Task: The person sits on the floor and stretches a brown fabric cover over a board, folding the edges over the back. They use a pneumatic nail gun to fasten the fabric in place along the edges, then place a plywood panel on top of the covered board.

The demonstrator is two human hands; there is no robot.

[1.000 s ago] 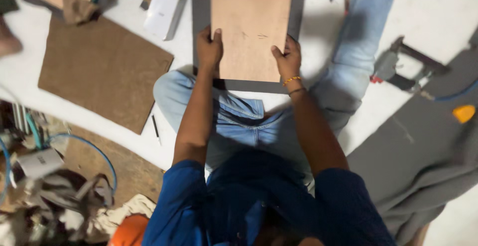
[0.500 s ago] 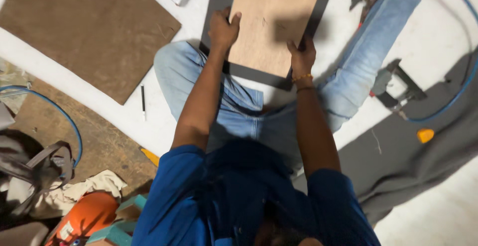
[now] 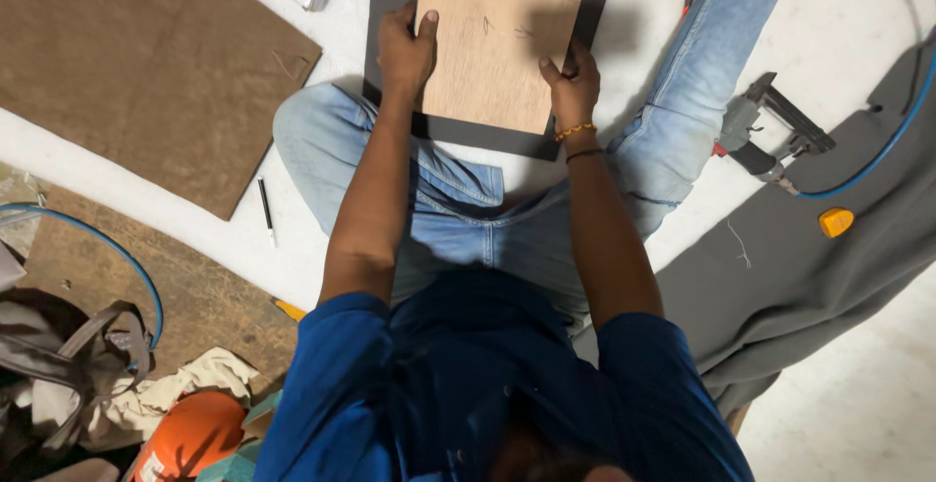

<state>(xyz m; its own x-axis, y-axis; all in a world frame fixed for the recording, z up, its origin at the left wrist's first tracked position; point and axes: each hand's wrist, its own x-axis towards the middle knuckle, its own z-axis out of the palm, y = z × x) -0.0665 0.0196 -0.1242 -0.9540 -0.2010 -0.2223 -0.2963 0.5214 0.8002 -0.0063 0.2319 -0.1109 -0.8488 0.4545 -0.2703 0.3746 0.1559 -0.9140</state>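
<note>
We see bare floor [image 3: 322, 219] left of our knee, crossed only by a pen [image 3: 265, 207]. To the right, the nail gun [image 3: 770, 131], its blue hose [image 3: 892, 131] and a grey sheet [image 3: 809, 287] crowd the way.

Single view, head-mounted, aimed almost straight down from above the seated person. The frame bottom is filled at close range by the blue-shirted shoulders, with the crown of the head just caught at the lower edge. Both forearms are seen running up-frame to the left hand [image 3: 405, 53] and right hand [image 3: 572, 87], which are placed at the near corners of the plywood panel [image 3: 507, 38] in the upper centre, at arm's length. The panel's far end is cut off by the top edge. Floor clutter is taken in on both sides: brown fibreboard sheet [image 3: 146, 63] left, pneumatic stapler [image 3: 770, 126] right. No second view is supplied, so no overlap is given.
</note>
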